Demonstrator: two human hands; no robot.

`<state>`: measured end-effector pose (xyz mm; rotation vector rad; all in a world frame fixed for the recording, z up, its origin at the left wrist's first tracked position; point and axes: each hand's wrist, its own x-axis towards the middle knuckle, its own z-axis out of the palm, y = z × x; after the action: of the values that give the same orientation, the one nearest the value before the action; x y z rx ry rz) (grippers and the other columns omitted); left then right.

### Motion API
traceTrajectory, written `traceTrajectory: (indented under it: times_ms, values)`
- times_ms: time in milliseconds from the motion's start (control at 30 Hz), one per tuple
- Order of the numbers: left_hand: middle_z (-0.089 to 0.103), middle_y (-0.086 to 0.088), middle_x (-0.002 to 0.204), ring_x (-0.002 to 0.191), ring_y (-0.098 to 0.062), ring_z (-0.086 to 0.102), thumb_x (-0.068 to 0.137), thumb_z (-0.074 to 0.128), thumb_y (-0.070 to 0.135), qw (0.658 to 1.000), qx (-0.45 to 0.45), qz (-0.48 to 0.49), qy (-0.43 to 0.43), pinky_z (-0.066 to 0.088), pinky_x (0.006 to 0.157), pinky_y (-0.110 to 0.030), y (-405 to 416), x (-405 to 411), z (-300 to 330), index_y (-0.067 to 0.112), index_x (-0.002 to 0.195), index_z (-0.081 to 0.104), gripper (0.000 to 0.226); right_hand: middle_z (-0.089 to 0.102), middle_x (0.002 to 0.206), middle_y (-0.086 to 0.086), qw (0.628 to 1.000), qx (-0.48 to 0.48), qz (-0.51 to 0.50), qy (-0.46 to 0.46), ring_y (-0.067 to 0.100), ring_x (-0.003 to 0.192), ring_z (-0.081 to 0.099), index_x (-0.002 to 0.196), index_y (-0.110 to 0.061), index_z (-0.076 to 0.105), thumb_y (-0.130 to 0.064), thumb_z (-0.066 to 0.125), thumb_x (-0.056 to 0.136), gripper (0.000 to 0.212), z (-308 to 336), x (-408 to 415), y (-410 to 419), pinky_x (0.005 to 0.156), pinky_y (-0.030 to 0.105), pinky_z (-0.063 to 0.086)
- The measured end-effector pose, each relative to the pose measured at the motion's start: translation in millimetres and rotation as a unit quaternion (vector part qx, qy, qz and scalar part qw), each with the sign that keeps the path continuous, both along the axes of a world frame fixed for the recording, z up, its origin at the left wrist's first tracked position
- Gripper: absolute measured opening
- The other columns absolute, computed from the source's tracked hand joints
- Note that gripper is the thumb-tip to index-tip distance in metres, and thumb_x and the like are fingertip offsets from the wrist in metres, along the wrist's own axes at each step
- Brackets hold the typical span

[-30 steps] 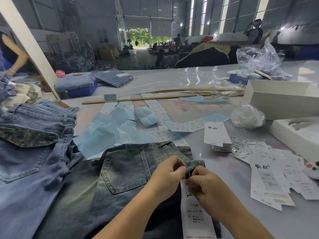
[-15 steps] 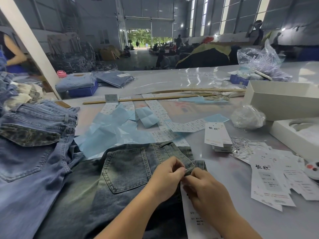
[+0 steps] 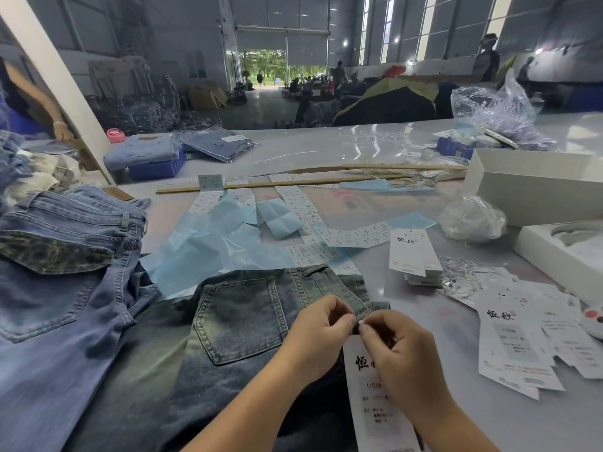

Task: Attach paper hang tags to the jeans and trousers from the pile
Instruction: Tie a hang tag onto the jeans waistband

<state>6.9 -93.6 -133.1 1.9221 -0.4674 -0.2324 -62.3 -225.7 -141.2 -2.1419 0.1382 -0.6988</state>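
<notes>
Dark washed jeans [image 3: 235, 324] lie flat in front of me, back pocket up. My left hand [image 3: 318, 334] pinches the waistband edge beside a belt loop. My right hand [image 3: 396, 357] meets it there, fingertips pinched at the top of a long white paper hang tag [image 3: 368, 412] that lies under this hand, over the jeans. What passes between the fingertips is too small to tell. More hang tags [image 3: 518, 347] are spread at the right, and a small stack [image 3: 412, 256] stands further back.
Lighter blue jeans [image 3: 62, 272] are piled at the left. Blue tissue sheets [image 3: 208, 246], sticker strips [image 3: 352, 236] and wooden sticks [image 3: 277, 184] lie mid-table. White boxes [image 3: 528, 187] and a plastic bag [image 3: 471, 220] sit at the right. A person's arm shows at far left.
Both hands stay joined at the waistband; the right hand has shifted slightly over the tag, and more of the tag's printed face shows than half a second ago.
</notes>
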Motion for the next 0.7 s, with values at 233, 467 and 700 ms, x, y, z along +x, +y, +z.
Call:
traceTrajectory:
  times_ms: [233,467,700]
  values:
    - [0.062,0.013,0.065,0.056,0.001,0.052,0.090,0.059,0.027,0.996,-0.036,0.023,-0.080,0.042,0.054,-0.016,-6.7,-9.6,13.9,0.030,0.078,0.061,0.013,0.071,0.069,0.002,0.982,0.183,0.007,-0.036,0.017,0.061,0.066,0.076,-0.017,0.072,-0.005,0.069,0.086,0.016,12.5,3.0,-0.7,0.057,0.032,0.057]
    - [0.067,0.000,0.077,0.064,-0.008,0.056,0.088,0.060,0.026,0.996,-0.059,0.011,-0.072,0.049,0.061,-0.029,-4.8,-9.9,17.5,0.026,0.079,0.063,0.009,0.069,0.066,0.010,0.969,0.244,0.028,-0.020,0.022,0.056,0.060,0.073,-0.011,0.069,-0.002,0.070,0.085,0.015,20.2,4.7,-1.1,0.055,0.037,0.052]
    - [0.070,-0.001,0.084,0.078,-0.018,0.063,0.094,0.059,0.023,0.998,-0.023,-0.017,-0.058,0.052,0.071,-0.035,-4.7,-11.3,12.6,0.026,0.087,0.065,0.009,0.071,0.068,0.010,0.962,0.267,0.054,0.012,0.014,0.053,0.061,0.088,-0.019,0.076,0.003,0.066,0.086,0.024,17.5,8.5,-2.6,0.051,0.023,0.052]
